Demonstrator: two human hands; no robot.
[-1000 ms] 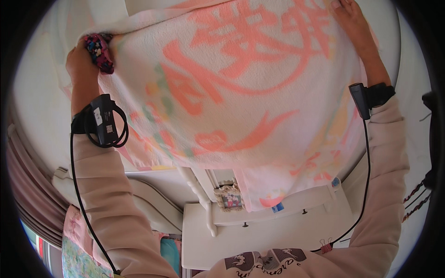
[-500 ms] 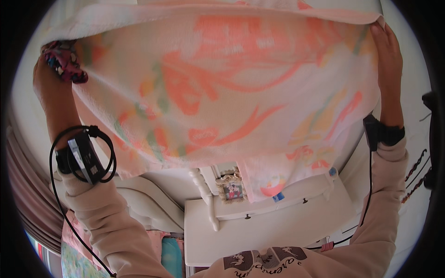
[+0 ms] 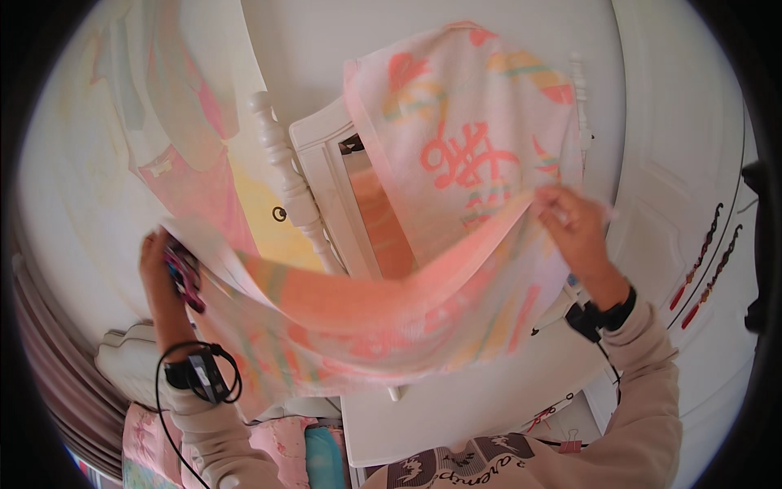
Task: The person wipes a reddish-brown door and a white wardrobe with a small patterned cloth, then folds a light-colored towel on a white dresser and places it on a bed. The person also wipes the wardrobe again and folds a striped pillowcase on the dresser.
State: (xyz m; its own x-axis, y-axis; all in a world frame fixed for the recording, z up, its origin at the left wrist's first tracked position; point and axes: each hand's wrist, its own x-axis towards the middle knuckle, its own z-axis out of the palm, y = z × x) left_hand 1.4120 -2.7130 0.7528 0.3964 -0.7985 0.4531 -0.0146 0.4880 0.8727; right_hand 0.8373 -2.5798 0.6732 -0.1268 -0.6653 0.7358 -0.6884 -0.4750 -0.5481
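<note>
I am noting the printed towel (image 3: 387,346) hanging between the left hand (image 3: 152,262) and the right hand (image 3: 577,232), its long axis running crosswise, sagging midway. Left is clutching one end, a dark patterned cloth (image 3: 186,279) bunching beside it; right is pinching the other; neither is lying nearer.

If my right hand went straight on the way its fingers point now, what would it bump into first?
Past the held towel in its grip, your right hand would probably meet the pink-printed towel hanging over the mirror; the gap is hard to judge.
</note>
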